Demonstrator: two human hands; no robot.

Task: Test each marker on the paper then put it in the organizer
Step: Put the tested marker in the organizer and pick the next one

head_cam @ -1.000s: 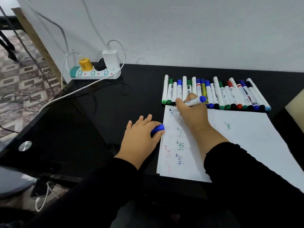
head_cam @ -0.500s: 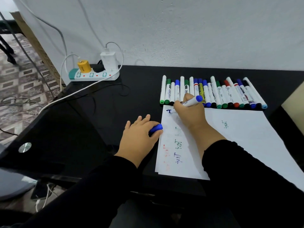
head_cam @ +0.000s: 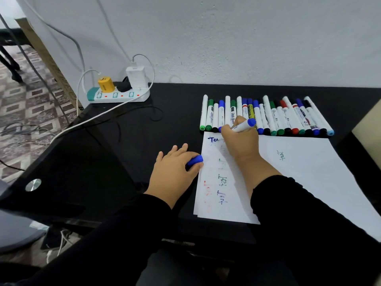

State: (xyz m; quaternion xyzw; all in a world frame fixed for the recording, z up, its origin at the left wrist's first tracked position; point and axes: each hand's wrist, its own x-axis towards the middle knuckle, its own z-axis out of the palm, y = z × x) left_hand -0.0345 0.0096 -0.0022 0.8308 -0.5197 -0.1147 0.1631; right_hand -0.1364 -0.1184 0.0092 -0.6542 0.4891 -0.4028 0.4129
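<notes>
My right hand (head_cam: pixel 241 141) grips a white marker with a blue end (head_cam: pixel 243 125), its tip down on the top left corner of the white paper (head_cam: pixel 309 172). Fresh blue letters (head_cam: pixel 213 139) sit just left of the hand. My left hand (head_cam: pixel 175 170) rests at the paper's left edge and pinches the blue cap (head_cam: pixel 194 161). A row of several markers (head_cam: pixel 268 116) with green, blue, black and red ends lies side by side beyond the paper. No organizer shows in the head view.
A white power strip (head_cam: pixel 118 96) with a yellow plug and a white charger sits at the black table's back left corner, cables trailing over the table. A beige object (head_cam: pixel 369 124) stands at the right edge. Faint "test" marks cover the paper's left side.
My right hand has moved slightly rightward while writing; blue letters have grown from nothing to "T" to "Te". The left hand has stayed put with the cap.
</notes>
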